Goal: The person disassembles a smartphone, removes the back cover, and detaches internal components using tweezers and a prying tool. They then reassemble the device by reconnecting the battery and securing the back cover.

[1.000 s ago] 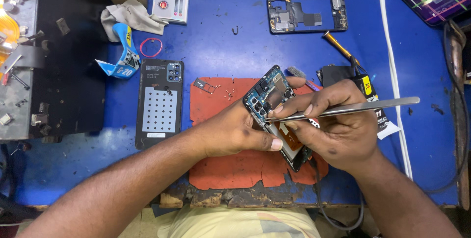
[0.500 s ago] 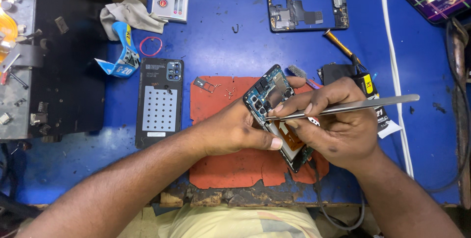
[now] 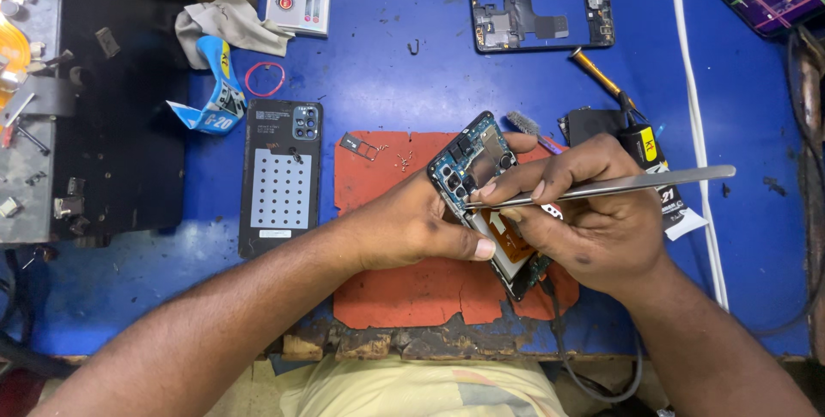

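Note:
An opened phone with its circuit board bare is tilted above a red work mat. My left hand grips the phone from its left side, thumb under its lower edge. My right hand pinches long metal tweezers whose tips rest on the board near the phone's middle. The tweezers' handle sticks out to the right. The phone's lower half is hidden by my right hand.
A black phone back cover lies left of the mat. A phone middle frame sits at the back. A small screwdriver, a white cable, a red rubber ring, a cloth and a dark block surround the blue table.

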